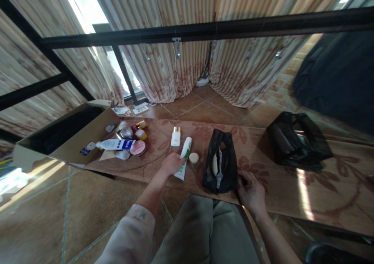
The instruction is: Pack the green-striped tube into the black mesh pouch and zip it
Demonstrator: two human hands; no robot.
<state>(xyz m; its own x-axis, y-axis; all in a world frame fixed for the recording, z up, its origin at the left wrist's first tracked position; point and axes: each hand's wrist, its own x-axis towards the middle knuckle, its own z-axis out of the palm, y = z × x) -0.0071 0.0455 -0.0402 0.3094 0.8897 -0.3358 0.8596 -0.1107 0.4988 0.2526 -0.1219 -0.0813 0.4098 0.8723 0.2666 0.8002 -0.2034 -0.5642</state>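
My left hand (pixel 173 164) is closed around the side of a white squeeze tube (pixel 186 150) with green print, which lies slantwise on the brown patterned cloth. A small round cream-coloured jar (pixel 193 157) sits just right of the tube. Behind them a white bottle with a copper-coloured cap (pixel 175 137) lies on the cloth. In front of my knees stands a black mesh bag (pixel 209 170), its top slit parted over pale items inside. My right hand (pixel 251 190), fingers curled, is at the bag's lower right edge; the fingertips are partly hidden.
Several cosmetics, among them a white-and-blue tube (pixel 112 144) and a pink round compact (pixel 138 148), cluster at the left by a cardboard box (pixel 76 137). Another black mesh bag (pixel 298 141) stands to the right. A black metal bar (pixel 193 33) crosses before the curtains.
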